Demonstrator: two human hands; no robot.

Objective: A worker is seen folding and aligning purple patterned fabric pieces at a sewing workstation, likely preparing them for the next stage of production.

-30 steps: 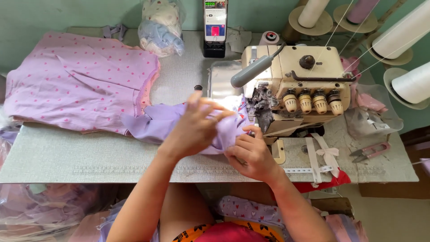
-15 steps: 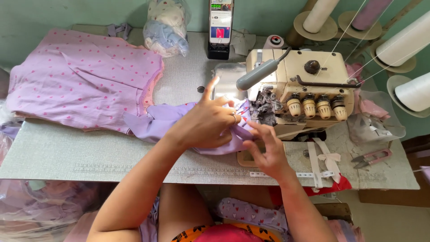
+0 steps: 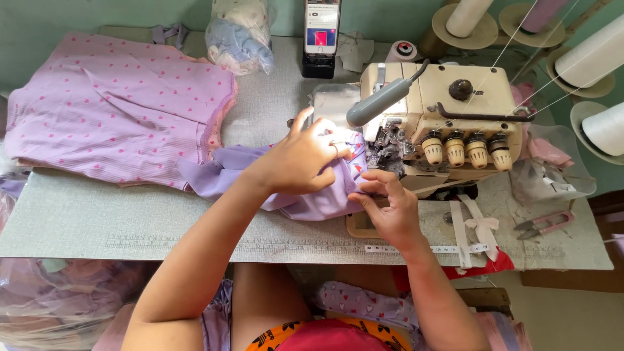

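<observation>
One piece of plain lilac cloth [image 3: 305,195] is lying at the middle of the bench [image 3: 97,221], its right end reaching up to the needle area of one cream overlock machine [image 3: 442,117]. The left hand [image 3: 305,159] is pressing down on the cloth with fingers curled over it, holding a fold against the machine's left side. The right hand [image 3: 387,205] is pinching the cloth's edge just below the presser foot, fingers narrow. Four tension knobs [image 3: 465,151] are sitting in a row on the machine's front. At least four thread cones [image 3: 595,55] are standing at the back right. One stack of lilac garments with pink dots [image 3: 117,110] is occupying the left of the bench, touching the cloth. One clear bag of pale fabric [image 3: 240,32] and one phone on a stand [image 3: 322,29] are sitting along the far edge. One pair of pink snips [image 3: 543,224] is lying near the right edge. The near left part of the bench is offering bare room.
</observation>
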